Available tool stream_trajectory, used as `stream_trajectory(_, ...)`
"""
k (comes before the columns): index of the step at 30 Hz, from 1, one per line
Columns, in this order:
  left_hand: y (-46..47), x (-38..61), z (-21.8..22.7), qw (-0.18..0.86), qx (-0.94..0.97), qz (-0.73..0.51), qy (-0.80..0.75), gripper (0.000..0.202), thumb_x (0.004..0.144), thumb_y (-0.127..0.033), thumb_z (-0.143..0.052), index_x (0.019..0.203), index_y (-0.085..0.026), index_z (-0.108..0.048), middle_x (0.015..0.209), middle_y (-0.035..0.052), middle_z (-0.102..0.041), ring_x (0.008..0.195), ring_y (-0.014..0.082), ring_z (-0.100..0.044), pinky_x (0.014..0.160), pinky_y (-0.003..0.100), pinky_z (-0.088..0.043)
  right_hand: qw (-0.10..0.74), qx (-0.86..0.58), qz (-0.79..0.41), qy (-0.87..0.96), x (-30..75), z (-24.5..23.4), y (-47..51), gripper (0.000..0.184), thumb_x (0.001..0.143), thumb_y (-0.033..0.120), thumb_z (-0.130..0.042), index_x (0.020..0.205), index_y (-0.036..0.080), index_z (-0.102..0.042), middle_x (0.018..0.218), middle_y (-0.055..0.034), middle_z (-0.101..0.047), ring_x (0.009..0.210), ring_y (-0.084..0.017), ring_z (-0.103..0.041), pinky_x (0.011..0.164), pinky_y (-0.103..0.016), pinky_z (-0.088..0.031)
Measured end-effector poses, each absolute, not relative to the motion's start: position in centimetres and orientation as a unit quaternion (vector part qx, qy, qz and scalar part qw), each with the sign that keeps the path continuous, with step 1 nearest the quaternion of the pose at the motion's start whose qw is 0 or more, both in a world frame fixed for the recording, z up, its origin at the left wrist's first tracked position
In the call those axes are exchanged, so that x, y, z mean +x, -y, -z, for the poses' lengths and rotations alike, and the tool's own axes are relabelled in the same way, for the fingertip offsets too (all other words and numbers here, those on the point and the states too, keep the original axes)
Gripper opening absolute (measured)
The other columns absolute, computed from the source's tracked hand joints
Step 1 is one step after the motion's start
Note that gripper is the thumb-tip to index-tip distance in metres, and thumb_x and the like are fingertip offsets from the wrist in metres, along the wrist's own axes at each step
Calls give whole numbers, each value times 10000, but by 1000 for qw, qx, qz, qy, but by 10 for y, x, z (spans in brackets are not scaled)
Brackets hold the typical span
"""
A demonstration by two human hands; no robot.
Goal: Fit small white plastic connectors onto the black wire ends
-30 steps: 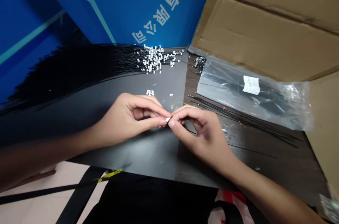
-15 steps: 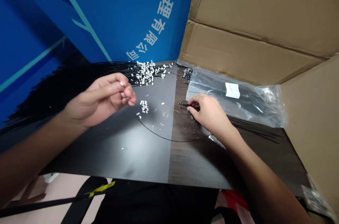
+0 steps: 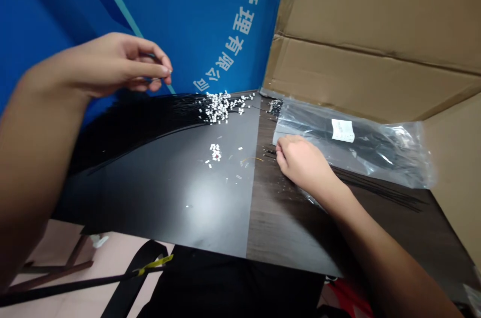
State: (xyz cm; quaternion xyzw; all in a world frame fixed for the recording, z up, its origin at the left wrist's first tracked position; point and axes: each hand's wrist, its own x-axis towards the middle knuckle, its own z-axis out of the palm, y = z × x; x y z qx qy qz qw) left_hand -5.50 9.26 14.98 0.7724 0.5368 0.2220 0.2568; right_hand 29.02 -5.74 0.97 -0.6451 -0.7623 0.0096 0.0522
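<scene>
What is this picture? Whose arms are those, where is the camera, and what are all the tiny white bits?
Those are one person's own two arms. The camera sits on the person's head and looks down, so you see about what their eyes see. On the table lies a big bunch of black wires with tiny white plugs on their ends, and some loose plugs lie nearby. The left hand is lifted up with its fingers pinched together; anything in them is too small to see. The right hand is down by some thin black wires, beside a clear plastic bag of more wires. Behind are a blue board and brown cardboard.
</scene>
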Motion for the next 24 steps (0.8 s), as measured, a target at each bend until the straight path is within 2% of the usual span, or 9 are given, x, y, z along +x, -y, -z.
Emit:
stream_trajectory(2, -114, -49, -145, 201, 803, -161, -538, 365, 1009, -354, -631, 1122, -37, -771, 819, -87, -682, 850, 21, -628, 876, 176, -418, 58, -646, 4, 761, 291, -10, 58, 243, 1048, 90, -495, 1026, 113, -736, 1000, -184, -779, 948, -323, -701, 819, -388, -467)
stream_trajectory(4, -135, -42, -129, 142, 834, -168, -507, 266, 944, -316, -782, 1054, -73, -781, 746, -136, -648, 765, -3, -527, 736, 77, -392, 69, -647, 15, 759, 291, -11, 59, 252, 1056, 109, -484, 1048, 127, -735, 993, -173, -782, 928, -320, -702, 798, -387, -476)
stream_trajectory(6, -148, -33, -105, 170, 864, -170, -443, 199, 995, -247, -725, 1108, -88, -765, 843, -146, -682, 818, -7, -515, 766, 62, -419, 84, -644, 25, 760, 290, -12, 61, 259, 1055, 115, -484, 1098, 140, -739, 1012, -164, -789, 944, -320, -709, 801, -386, -490)
stream_trajectory(8, -147, -25, -79, 120, 848, -269, -439, 143, 984, -202, -736, 1077, -98, -772, 907, -102, -693, 909, 30, -532, 879, 105, -440, 100, -639, 34, 762, 289, -12, 62, 284, 1048, 115, -491, 1177, 151, -741, 1059, -163, -796, 991, -328, -714, 826, -393, -505)
stream_trajectory(11, -117, -22, -51, 86, 851, -298, -423, 310, 926, -203, -826, 1226, -133, -792, 1089, -12, -735, 1011, 121, -608, 953, 238, -482, 119, -634, 44, 763, 287, -11, 66, 311, 1037, 114, -498, 1223, 162, -743, 1085, -164, -788, 1018, -337, -703, 842, -409, -509)
stream_trajectory(14, -68, -28, -42, 151, 919, -211, -297, 141, 988, -256, -777, 1093, -190, -844, 1033, 50, -784, 897, 168, -704, 843, 292, -533, 138, -633, 73, 758, 285, -11, 69, 241, 1027, 121, -510, 1095, 160, -738, 1004, -160, -760, 952, -331, -671, 800, -412, -487)
stream_trajectory(18, -27, -37, -40, 252, 944, -109, -181, 156, 1051, -193, -712, 1100, -201, -860, 1053, 83, -804, 968, 187, -763, 885, 280, -563, 171, -640, 137, 737, 281, -14, 74, 189, 1045, 168, -517, 926, 194, -661, 865, -128, -692, 840, -299, -611, 696, -390, -422)
stream_trajectory(21, -26, -39, -34, 241, 949, -103, -173, 173, 1046, -172, -720, 1085, -223, -881, 1047, 89, -803, 980, 202, -750, 899, 289, -560, 190, -632, 152, 736, 279, -18, 79, 222, 1062, 192, -497, 871, 226, -605, 822, -114, -653, 794, -283, -585, 668, -387, -407)
stream_trajectory(24, -31, -39, -28, 222, 957, -78, -166, 226, 1080, -175, -671, 1060, -235, -887, 1035, 95, -810, 988, 219, -728, 907, 314, -547, 228, -619, 136, 739, 276, -20, 85, 238, 1085, 190, -479, 893, 229, -613, 882, -116, -680, 772, -260, -615, 670, -379, -438)
